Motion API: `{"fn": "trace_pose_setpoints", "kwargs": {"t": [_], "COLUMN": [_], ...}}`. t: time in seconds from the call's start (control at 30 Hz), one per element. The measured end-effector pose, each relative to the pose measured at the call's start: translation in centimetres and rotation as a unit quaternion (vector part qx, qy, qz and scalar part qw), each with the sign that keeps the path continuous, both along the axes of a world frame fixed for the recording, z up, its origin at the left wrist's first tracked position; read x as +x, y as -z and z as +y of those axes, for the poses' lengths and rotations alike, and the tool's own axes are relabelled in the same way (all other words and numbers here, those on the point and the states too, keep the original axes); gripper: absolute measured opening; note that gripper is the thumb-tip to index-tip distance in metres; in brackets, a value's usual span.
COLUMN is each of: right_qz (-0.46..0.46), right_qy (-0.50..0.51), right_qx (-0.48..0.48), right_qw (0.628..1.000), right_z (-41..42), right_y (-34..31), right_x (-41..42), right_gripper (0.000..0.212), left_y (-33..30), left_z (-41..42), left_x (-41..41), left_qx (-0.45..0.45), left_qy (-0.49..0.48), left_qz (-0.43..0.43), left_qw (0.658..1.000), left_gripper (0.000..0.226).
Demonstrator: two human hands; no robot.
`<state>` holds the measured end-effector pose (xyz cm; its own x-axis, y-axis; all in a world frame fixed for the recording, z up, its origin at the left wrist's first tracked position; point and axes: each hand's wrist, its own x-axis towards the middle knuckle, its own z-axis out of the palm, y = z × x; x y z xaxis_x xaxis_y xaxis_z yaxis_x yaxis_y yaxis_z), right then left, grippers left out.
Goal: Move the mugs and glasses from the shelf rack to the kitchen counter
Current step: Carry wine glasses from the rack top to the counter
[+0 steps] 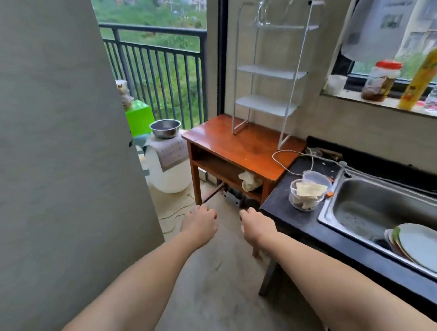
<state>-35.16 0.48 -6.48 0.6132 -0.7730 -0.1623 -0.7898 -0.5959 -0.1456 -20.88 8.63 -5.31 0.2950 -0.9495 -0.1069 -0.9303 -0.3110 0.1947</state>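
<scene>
On the wooden side table (226, 142) by the balcony door, a white shelf rack (270, 71) is seen standing; blurred clear glasses (262, 8) are set on its top tier, the lower tiers bare. The black kitchen counter (285, 207) lies to the right, beside the sink (381, 207). The left hand (199, 223) and right hand (254, 224) are held out low, fingers loosely curled, nothing grasped.
</scene>
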Motion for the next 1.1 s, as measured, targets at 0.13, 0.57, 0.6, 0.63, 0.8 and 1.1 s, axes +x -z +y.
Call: {"fn": "trace_pose_setpoints", "kwargs": {"t": [0.13, 0.57, 0.6, 0.63, 0.8, 1.1], "right_qz": [-0.029, -0.094, -0.096, -0.098, -0.129, -0.192], "right_qy": [0.037, 0.132, 0.138, 0.142, 0.175, 0.183], "right_qx": [-0.022, -0.143, -0.153, -0.160, -0.197, -0.295], "right_qw": [0.999, 0.976, 0.974, 0.972, 0.956, 0.918], "right_z": [-6.1, -24.1, -26.0, -27.7, -38.1, -51.5], "right_y": [-2.7, -13.7, -14.5, -15.2, -19.7, -30.3], "right_x": [6.7, 16.8, 17.1, 17.3, 18.3, 19.8], "right_gripper": [0.022, 0.026, 0.027, 0.027, 0.029, 0.028], "left_y": [-2.9, -11.9, -12.7, -13.5, -19.2, -29.8], "left_z": [-6.6, -27.5, -29.6, -31.5, -42.3, -56.6], "left_x": [7.4, 19.1, 19.3, 19.4, 19.9, 19.9], "left_qx": [-0.024, -0.137, -0.156, -0.171, -0.213, -0.320], "left_qy": [0.033, 0.114, 0.119, 0.122, 0.151, 0.171], "left_qz": [-0.022, -0.029, -0.030, -0.025, -0.011, 0.057], "left_qw": [0.999, 0.983, 0.980, 0.977, 0.965, 0.930], "left_gripper": [0.028, 0.032, 0.031, 0.031, 0.032, 0.029]}}
